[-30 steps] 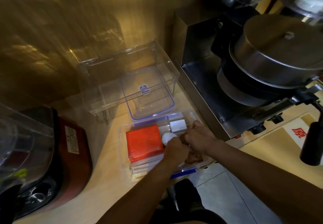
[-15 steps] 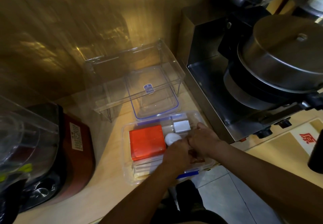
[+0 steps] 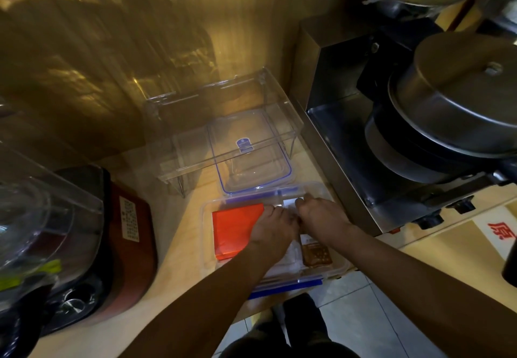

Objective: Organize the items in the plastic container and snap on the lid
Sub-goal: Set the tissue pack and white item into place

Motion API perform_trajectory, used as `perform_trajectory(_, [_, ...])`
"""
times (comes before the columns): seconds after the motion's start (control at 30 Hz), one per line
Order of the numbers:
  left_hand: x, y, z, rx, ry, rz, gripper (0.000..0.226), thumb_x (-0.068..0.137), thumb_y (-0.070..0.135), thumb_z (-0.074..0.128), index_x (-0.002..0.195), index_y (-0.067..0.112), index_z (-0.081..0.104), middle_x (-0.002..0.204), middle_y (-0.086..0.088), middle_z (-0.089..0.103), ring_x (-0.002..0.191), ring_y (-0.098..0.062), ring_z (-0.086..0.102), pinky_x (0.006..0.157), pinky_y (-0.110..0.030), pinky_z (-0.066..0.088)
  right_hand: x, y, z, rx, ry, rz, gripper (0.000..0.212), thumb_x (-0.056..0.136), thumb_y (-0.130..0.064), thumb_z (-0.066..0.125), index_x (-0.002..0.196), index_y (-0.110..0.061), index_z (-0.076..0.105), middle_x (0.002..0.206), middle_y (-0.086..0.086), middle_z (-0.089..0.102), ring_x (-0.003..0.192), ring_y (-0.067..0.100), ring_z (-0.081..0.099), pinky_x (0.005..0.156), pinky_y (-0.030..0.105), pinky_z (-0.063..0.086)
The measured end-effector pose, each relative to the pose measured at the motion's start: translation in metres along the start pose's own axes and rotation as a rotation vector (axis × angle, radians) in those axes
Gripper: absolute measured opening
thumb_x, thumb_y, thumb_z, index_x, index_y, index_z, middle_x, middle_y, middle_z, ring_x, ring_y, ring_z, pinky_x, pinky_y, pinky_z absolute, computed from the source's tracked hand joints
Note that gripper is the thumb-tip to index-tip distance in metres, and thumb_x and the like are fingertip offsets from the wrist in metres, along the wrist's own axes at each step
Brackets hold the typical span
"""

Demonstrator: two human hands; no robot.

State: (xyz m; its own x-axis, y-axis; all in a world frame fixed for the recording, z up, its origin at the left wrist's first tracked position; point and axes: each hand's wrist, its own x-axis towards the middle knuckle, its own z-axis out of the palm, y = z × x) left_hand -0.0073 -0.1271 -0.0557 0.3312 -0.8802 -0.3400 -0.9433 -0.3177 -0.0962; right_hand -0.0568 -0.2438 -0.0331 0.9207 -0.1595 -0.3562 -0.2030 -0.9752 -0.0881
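A clear plastic container (image 3: 205, 212) with blue clips sits at the counter's front edge. Inside lie an orange-red flat box (image 3: 233, 230) on the left, white packets (image 3: 291, 257) in the middle and a brown sauce packet (image 3: 316, 254) on the right. My left hand (image 3: 272, 231) and my right hand (image 3: 321, 215) are both down in the container's far half, knuckles together, covering the small white items there. What the fingers hold is hidden. The clear lid (image 3: 251, 150) with a blue rim lies just behind the container.
A clear acrylic stand (image 3: 223, 100) straddles the lid. A steel machine (image 3: 344, 134) with a big round pot lid (image 3: 461, 100) stands close on the right. A dark red appliance (image 3: 126, 240) and a clear blender jug (image 3: 36, 217) are on the left. Tiled floor lies below the counter edge.
Both hands have slid farther into the container, toward its back, now covering the white round item and the small white box. The brown packet at the front right has come into view.
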Motion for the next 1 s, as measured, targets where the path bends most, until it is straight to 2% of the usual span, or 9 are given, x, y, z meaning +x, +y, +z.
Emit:
perform_trajectory(0.1, [0.0,-0.005,-0.006,-0.024,0.015,0.024,0.042,0.088,0.011,0.048,0.128,0.005,0.04,0.131,-0.02,0.046,0.121,-0.035,0.041,0.105,-0.045,0.026,0.002,-0.001,0.0,0.02,-0.007,0.032,0.032,0.09,-0.02,0.054,0.119,-0.008,0.052,0.122,0.013,0.056,0.105,0.026,0.061,0.082,0.033,0.049])
perform_trajectory(0.2, [-0.013,-0.011,-0.016,-0.233,0.133,-0.041,0.051,0.085,0.018,0.051,0.134,0.01,0.038,0.133,-0.016,0.046,0.123,-0.031,0.041,0.102,-0.039,0.027,0.004,-0.001,0.001,0.039,-0.021,0.038,0.04,0.089,-0.021,0.057,0.125,-0.007,0.047,0.125,0.013,0.053,0.11,0.027,0.058,0.085,0.036,0.049])
perform_trajectory(0.3, [-0.036,-0.022,-0.026,-0.448,0.328,-0.143,0.053,0.076,0.023,0.062,0.126,0.015,0.049,0.12,-0.01,0.056,0.109,-0.029,0.052,0.088,-0.036,0.036,0.005,-0.002,0.003,0.068,-0.03,0.027,0.047,0.09,-0.025,0.055,0.132,-0.007,0.041,0.13,0.015,0.049,0.114,0.028,0.053,0.088,0.039,0.048])
perform_trajectory(0.37, [-0.046,-0.032,-0.029,-0.501,0.372,-0.23,0.051,0.073,0.024,0.065,0.122,0.018,0.051,0.116,-0.008,0.057,0.104,-0.028,0.053,0.082,-0.035,0.038,0.007,-0.004,0.008,0.024,-0.017,0.018,0.044,0.095,-0.026,0.047,0.134,-0.008,0.038,0.133,0.016,0.047,0.114,0.029,0.053,0.088,0.04,0.049])
perform_trajectory(0.5, [-0.052,-0.047,-0.025,-0.576,0.354,-0.393,0.051,0.078,0.026,0.063,0.126,0.019,0.047,0.122,-0.007,0.055,0.11,-0.027,0.052,0.087,-0.035,0.043,0.016,-0.013,0.017,0.038,-0.045,0.066,0.039,0.097,-0.021,0.04,0.134,-0.009,0.038,0.138,0.018,0.041,0.115,0.033,0.054,0.091,0.044,0.05])
perform_trajectory(0.77, [-0.059,-0.052,-0.013,-0.678,0.378,-0.478,0.055,0.074,0.024,0.07,0.125,0.018,0.05,0.12,-0.008,0.057,0.109,-0.027,0.052,0.085,-0.035,0.043,0.016,-0.014,0.029,0.145,-0.016,0.008,0.058,0.085,-0.017,0.062,0.136,-0.009,0.035,0.142,0.015,0.035,0.107,0.028,0.059,0.087,0.037,0.051])
perform_trajectory(0.9, [-0.06,-0.051,-0.011,-0.719,0.373,-0.471,0.056,0.075,0.023,0.07,0.126,0.019,0.049,0.122,-0.008,0.055,0.111,-0.026,0.051,0.087,-0.034,0.043,0.013,-0.019,0.031,0.233,0.027,-0.014,0.047,0.086,-0.016,0.059,0.13,-0.009,0.043,0.143,0.012,0.034,0.1,0.025,0.061,0.084,0.034,0.051])
perform_trajectory(1.0, [-0.06,-0.049,-0.008,-0.73,0.351,-0.449,0.057,0.077,0.022,0.068,0.13,0.019,0.046,0.125,-0.007,0.054,0.116,-0.025,0.047,0.093,-0.034,0.041,0.011,-0.022,0.029,0.279,0.041,-0.044,0.038,0.088,-0.017,0.055,0.124,-0.009,0.047,0.139,0.011,0.038,0.097,0.024,0.061,0.082,0.038,0.053])
